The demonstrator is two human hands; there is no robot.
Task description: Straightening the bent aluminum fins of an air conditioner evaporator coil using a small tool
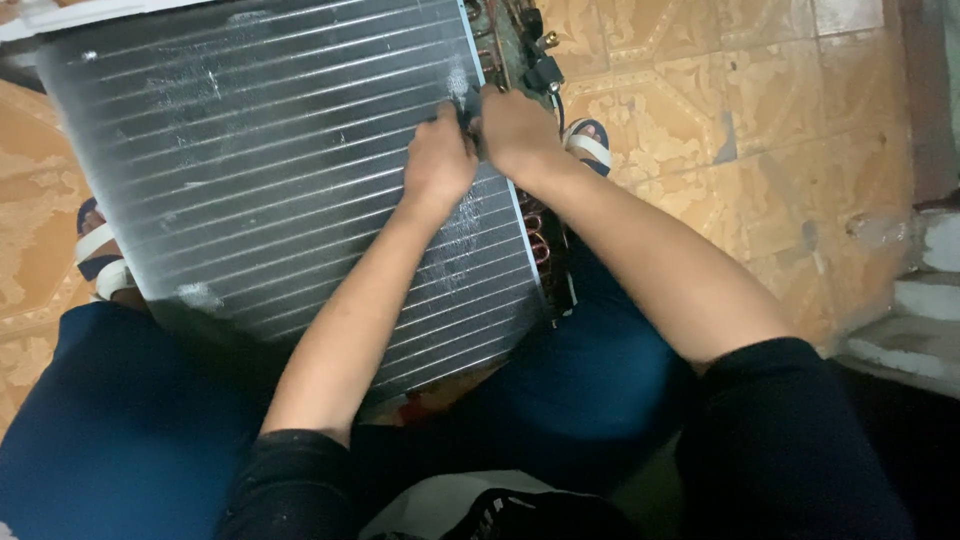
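I count one finned coil panel (pixel 270 170) leaning across my knees | two sandalled feet, one (pixel 100 262) left of panel, one (pixel 590 143) right | left hand (pixel 440 160) fisted, fingers curled on fins near right edge | right hand (pixel 513 128) touching it, pinching one small dark tool (pixel 466 108)

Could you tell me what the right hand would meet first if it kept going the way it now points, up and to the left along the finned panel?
The right hand would probably first brush the small dark tool pinched at its fingertips, then the finned panel; depth is unclear.
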